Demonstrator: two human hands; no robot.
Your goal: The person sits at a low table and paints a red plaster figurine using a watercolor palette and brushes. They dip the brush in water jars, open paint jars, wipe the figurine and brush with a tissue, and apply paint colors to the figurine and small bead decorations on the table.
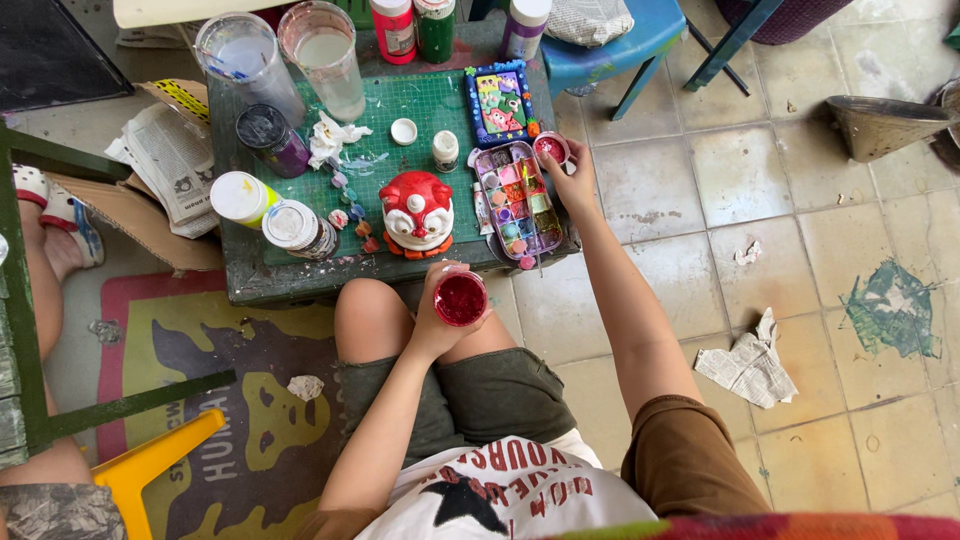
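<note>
Left hand held over the lap, grip closed around a small round open pot of red paint — mouth up, paint near the brim, just below the edge of the low dark-green surface. Right hand stretched out to the surface's right side, grip pinching a small round cap, white outside and pink-red within, right beside the long clear plastic palette of many small paint wells. Between the two hands, on the green cutting mat, a red-and-white painted plaster figurine, upright and untouched. Further left, several capped paint bottles and two clear plastic cups of cloudy water.

Best handled, by the look of it, with the open pot kept level and away from the shorts — tilting so full a pot risks a spill. Cap better set down paint-side up, clear of the palette wells. Steady left wrist on the knee.
</note>
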